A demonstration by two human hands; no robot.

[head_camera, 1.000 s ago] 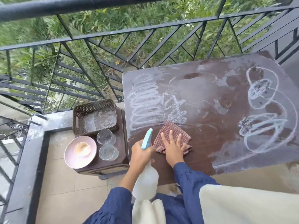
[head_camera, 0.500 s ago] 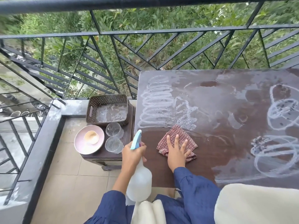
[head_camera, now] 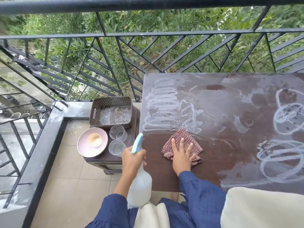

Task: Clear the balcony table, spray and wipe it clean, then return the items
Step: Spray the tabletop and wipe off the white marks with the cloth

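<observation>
Right hand (head_camera: 181, 155) lies flat, fingers spread, on the cloth (head_camera: 181, 142) atop the table (head_camera: 230, 112); left hand (head_camera: 133, 157), at its nine o'clock, grips the bottle (head_camera: 139, 186).

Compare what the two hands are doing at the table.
The left hand is closed around the neck of the translucent spray bottle with a blue trigger, held off the brown table's left edge. The right hand lies flat, fingers spread, pressing the red checked cloth onto the tabletop. Both wear dark blue sleeves.
</observation>
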